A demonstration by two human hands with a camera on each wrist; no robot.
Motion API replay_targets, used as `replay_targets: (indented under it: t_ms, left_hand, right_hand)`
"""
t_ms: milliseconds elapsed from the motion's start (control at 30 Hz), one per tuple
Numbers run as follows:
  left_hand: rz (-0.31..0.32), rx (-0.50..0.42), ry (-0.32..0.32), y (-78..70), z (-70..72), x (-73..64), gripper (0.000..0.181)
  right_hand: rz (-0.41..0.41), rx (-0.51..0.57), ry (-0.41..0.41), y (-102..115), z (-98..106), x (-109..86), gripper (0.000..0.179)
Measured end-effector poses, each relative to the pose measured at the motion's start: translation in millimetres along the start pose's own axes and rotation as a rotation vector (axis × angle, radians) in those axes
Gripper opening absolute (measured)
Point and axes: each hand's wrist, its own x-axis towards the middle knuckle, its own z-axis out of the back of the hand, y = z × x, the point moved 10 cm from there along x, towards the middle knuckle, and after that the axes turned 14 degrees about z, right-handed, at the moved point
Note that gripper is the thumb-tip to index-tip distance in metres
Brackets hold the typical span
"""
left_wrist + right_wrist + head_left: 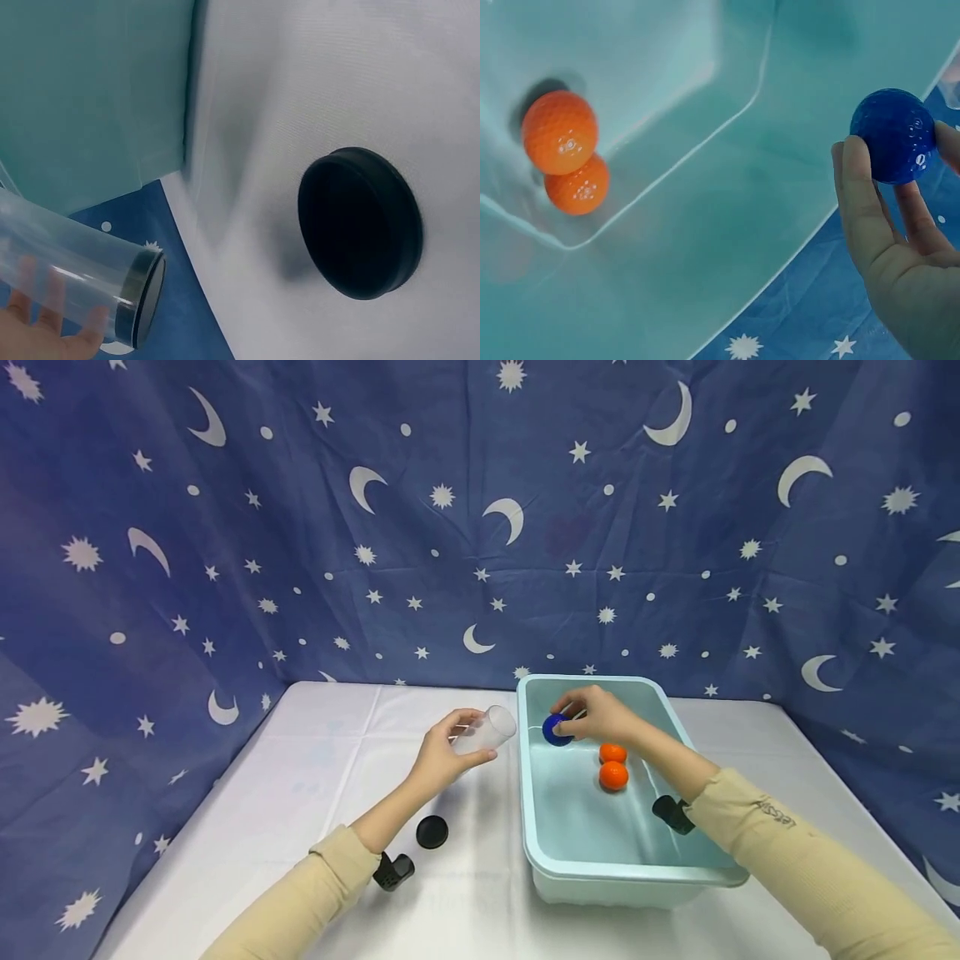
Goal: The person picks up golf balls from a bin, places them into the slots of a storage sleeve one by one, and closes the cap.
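Note:
My left hand point(438, 758) grips a clear plastic tube point(483, 731), tilted, its open mouth toward the tub. A black cap point(139, 300) closes the tube's other end. With its fingertips my right hand point(603, 714) pinches a blue golf ball point(892, 136) above the inside of the pale green tub point(531, 810). Two orange golf balls lie touching each other on the tub's floor, a nearer orange ball point(613, 776) and a farther orange ball point(612, 752). On the table, below the left hand, rests a round black lid point(360, 223).
The tub stands on a white-covered table point(315, 760), right of its middle. Behind and around the table hangs a blue curtain point(420, 543) with white moons and stars. A black wrist camera point(393, 871) shows at the left sleeve, and another black camera point(672, 814) at the right.

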Motion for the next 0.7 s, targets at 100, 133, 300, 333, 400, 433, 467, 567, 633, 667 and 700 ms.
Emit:
replay_targets:
  t_ms: [100, 133, 300, 333, 400, 433, 467, 567, 633, 667, 700]
  left_hand:
    - [-0.005, 0.01, -0.01, -3.1, 1.6, -1.2, 0.053]
    - [-0.009, 0.013, -0.012, -4.6, 1.8, -1.5, 0.053]
    - [-0.019, 0.035, -0.01, -10.3, 1.1, -2.6, 0.054]
    - [-0.021, 0.041, -0.012, -10.8, 1.5, -2.8, 0.054]
    - [-0.021, 0.053, -0.019, -11.2, 3.4, -2.9, 0.054]
    - [-0.021, 0.058, -0.025, -11.7, 4.8, -3.2, 0.054]
    - [-0.024, 0.063, -0.029, -12.5, 6.1, -3.4, 0.054]
    - [-0.038, 0.075, -0.035, -16.0, 8.0, -4.1, 0.054]
    - [-0.05, 0.088, -0.032, -19.4, 7.4, -5.0, 0.055]
    - [-0.054, 0.097, -0.029, -20.4, 6.6, -5.4, 0.055]
    - [-0.055, 0.106, -0.029, -20.9, 5.7, -5.7, 0.055]
  right_hand:
    - [-0.055, 0.097, -0.03, -1.7, 0.9, -2.0, 0.032]
    - [-0.077, 0.128, -0.039, -2.5, 1.1, -3.0, 0.033]
    - [-0.145, 0.307, -0.083, -3.5, 1.9, -7.5, 0.036]
    - [-0.149, 0.337, -0.089, -3.1, 1.6, -7.7, 0.037]
    - [-0.156, 0.399, -0.101, -2.3, 0.8, -8.1, 0.038]
    - [-0.161, 0.423, -0.107, -2.2, 0.2, -8.3, 0.039]
    - [-0.161, 0.444, -0.111, -1.3, -0.2, -8.3, 0.039]
    - [-0.164, 0.487, -0.135, 0.6, 0.2, -9.2, 0.041]
    - [-0.166, 0.501, -0.15, 1.5, 0.6, -9.9, 0.041]
    - [-0.165, 0.507, -0.156, 2.1, 0.6, -10.1, 0.042]
    - [-0.165, 0.511, -0.16, 2.9, 0.1, -10.1, 0.042]
